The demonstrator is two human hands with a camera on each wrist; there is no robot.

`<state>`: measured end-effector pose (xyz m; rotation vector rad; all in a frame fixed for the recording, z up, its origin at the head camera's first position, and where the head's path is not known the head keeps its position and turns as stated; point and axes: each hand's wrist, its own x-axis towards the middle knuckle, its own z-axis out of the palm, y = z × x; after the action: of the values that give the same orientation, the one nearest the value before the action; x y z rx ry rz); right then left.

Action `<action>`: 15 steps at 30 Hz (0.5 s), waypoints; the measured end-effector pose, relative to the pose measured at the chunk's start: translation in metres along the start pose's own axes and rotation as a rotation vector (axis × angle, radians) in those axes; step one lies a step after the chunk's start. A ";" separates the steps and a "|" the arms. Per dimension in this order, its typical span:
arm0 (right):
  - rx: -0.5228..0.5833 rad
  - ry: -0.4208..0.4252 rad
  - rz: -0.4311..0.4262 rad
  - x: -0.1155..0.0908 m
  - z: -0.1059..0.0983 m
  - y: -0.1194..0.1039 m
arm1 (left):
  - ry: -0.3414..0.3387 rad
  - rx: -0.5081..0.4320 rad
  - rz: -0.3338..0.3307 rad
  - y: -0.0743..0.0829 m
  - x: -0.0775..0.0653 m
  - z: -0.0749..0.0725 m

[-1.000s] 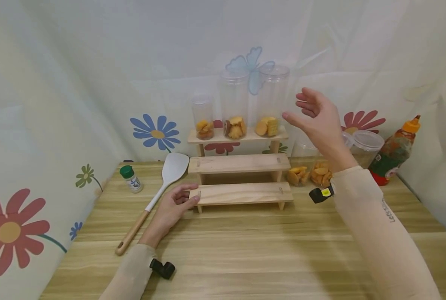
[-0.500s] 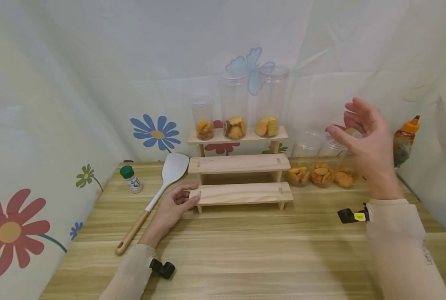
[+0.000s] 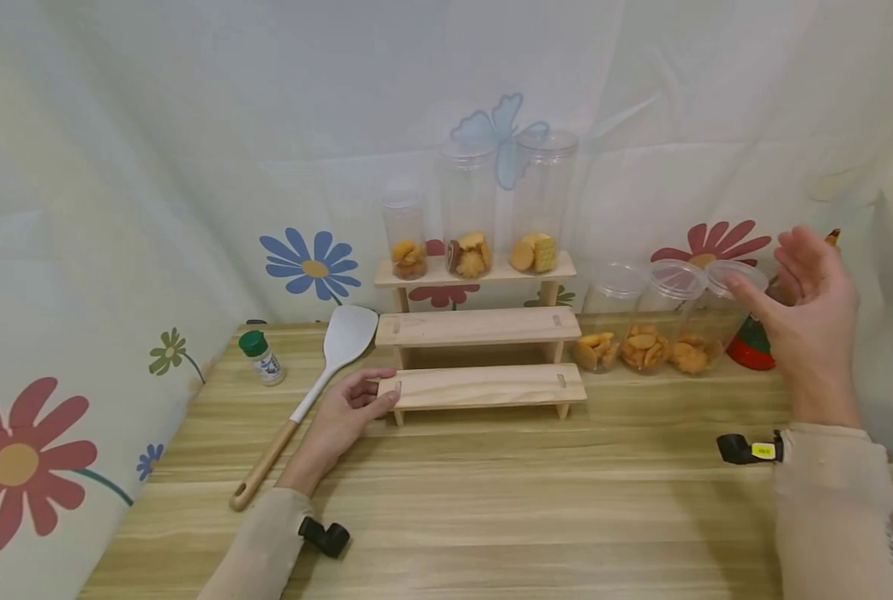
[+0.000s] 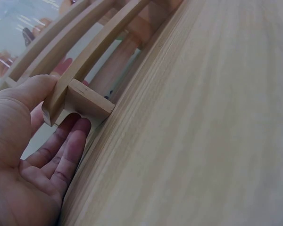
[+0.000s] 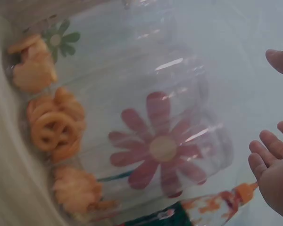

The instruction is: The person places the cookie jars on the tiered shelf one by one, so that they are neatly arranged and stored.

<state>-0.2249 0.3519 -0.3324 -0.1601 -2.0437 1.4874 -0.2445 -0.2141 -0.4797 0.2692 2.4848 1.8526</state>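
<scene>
My left hand (image 3: 341,417) holds the left end of the lowest step of a three-tier wooden display rack (image 3: 484,385). In the left wrist view, the thumb lies on the step's edge and the fingers (image 4: 75,146) reach beneath it. My right hand (image 3: 821,325) is raised at the right with fingers spread and nothing in it. It overlaps a sauce bottle (image 3: 752,343) in the head view, hiding most of it. Just left of that hand stand three clear lidded jars of crackers; the nearest jar (image 3: 692,354) is within a thumb's length, and pretzel-shaped crackers (image 5: 52,132) show in the right wrist view.
On the rack's top tier stand a short clear jar (image 3: 407,229) and two tall ones, a middle jar (image 3: 469,208) and a right jar (image 3: 546,208), with biscuits inside. A white spatula (image 3: 351,333) and a green-capped shaker (image 3: 261,358) lie and stand left of the rack.
My right hand has moved right and downward, away from the top-tier jars, past the jars on the table to the sauce bottle. My left hand stays on the rack.
</scene>
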 end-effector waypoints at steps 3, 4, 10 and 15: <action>-0.061 -0.004 0.040 0.000 -0.002 0.013 | 0.000 -0.002 -0.001 0.000 0.000 0.000; -0.067 -0.008 0.055 0.000 -0.003 0.018 | 0.000 -0.002 0.000 0.000 0.000 0.000; 0.008 -0.033 0.146 0.002 -0.002 0.044 | 0.004 0.002 -0.002 0.002 -0.002 0.000; 0.027 -0.062 0.182 0.004 0.000 0.061 | 0.008 0.008 -0.002 0.003 -0.002 0.000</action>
<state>-0.2425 0.3756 -0.3855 -0.2989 -2.1040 1.6476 -0.2422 -0.2133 -0.4766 0.2595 2.4972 1.8473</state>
